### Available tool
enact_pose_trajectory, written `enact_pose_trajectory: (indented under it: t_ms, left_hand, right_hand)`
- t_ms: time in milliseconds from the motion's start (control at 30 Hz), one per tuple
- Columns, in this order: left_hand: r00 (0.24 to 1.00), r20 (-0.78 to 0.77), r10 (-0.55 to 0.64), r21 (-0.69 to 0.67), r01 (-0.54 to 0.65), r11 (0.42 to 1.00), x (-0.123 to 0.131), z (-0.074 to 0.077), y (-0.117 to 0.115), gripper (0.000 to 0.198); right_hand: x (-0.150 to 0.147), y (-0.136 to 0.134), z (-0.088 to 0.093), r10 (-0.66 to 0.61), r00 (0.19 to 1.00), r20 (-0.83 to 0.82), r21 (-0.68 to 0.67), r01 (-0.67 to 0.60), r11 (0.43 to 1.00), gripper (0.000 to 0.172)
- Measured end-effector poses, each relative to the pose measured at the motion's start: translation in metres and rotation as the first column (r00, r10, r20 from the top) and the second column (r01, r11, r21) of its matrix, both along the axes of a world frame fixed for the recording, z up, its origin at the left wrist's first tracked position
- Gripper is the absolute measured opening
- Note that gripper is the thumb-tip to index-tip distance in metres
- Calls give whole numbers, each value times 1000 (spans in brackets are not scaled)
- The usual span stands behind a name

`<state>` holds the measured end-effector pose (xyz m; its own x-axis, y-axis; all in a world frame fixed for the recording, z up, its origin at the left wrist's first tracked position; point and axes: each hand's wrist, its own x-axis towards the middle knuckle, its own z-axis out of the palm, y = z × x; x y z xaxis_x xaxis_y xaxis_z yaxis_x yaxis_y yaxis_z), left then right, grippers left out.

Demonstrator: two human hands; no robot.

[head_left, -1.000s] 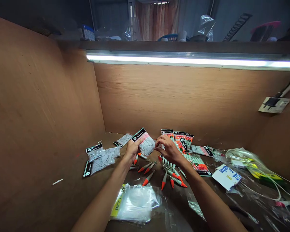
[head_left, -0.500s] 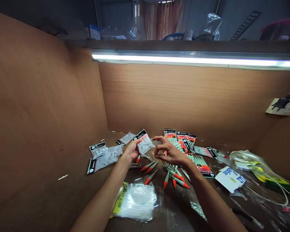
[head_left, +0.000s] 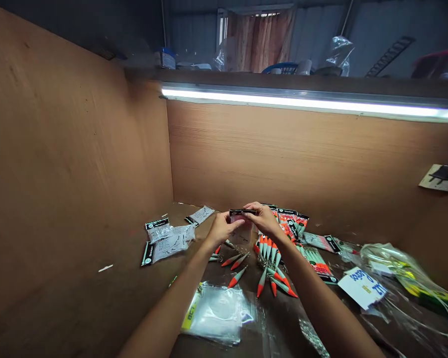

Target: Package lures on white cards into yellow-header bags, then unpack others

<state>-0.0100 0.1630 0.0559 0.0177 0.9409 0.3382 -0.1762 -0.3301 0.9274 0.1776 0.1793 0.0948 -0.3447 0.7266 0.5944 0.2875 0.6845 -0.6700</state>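
Note:
A small clear packet [head_left: 242, 229] with a black header strip is up between my two hands. My left hand [head_left: 221, 229] grips its left side, thumb across the front. On the header's right end the fingers and thumb of my right hand [head_left: 265, 219] are closed. The packet's contents cannot be made out. Below my hands lie loose fishing lures [head_left: 280, 284], pale with orange tips and metal fittings. More lures [head_left: 237, 277] lie to the left of these. Filled packets of orange and pale lures [head_left: 289, 223] are piled behind my right hand.
Grey-looking packets with black headers [head_left: 169, 246] lie at the left. Flat clear bags [head_left: 218, 311] are stacked near my left forearm. A handwritten white card [head_left: 362, 287] and a bulky plastic bag [head_left: 384, 253] lie at the right. Wooden walls [head_left: 283, 159] enclose the bench.
My right hand has moved in from beside the packet and now grips its header. The packet has been turned more upright, and a row of lures beneath has come into sight.

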Motion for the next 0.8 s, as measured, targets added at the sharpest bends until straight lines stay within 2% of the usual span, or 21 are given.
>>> enact_pose_trajectory:
  t_ms: [100, 167, 267, 400, 567, 700, 800]
  left_hand:
    - [999, -40, 35, 48, -33, 998, -11, 12, -2, 62]
    - [994, -43, 101, 73, -98, 993, -22, 18, 1, 64]
    - [988, -51, 148, 87, -143, 986, -34, 22, 5, 59]
    - [988, -77, 136, 99, -128, 987, -31, 19, 6, 61]
    - [984, -92, 152, 124, -140, 982, -25, 16, 7, 61]
    - [982, -97, 160, 129, -147, 981, -27, 17, 10, 58]
    - [984, -111, 139, 119, -126, 985, -29, 17, 10, 61]
  right_hand:
    - [-1, 0, -1, -159, 983, -90, 64, 166, 984, 21]
    - [-1, -4, -4, -266, 956, -119, 130, 281, 951, 19]
    - [-4, -8, -5, -314, 944, -102, 177, 328, 928, 15]
    - [-9, -1, -1, -392, 899, -194, 177, 425, 888, 18]
    - [-3, 9, -2, -429, 892, -144, 105, 445, 889, 22]
    - [9, 0, 1, -482, 850, -214, 84, 507, 858, 29]
    - [9, -5, 5, -395, 899, -191, 28, 407, 913, 28]
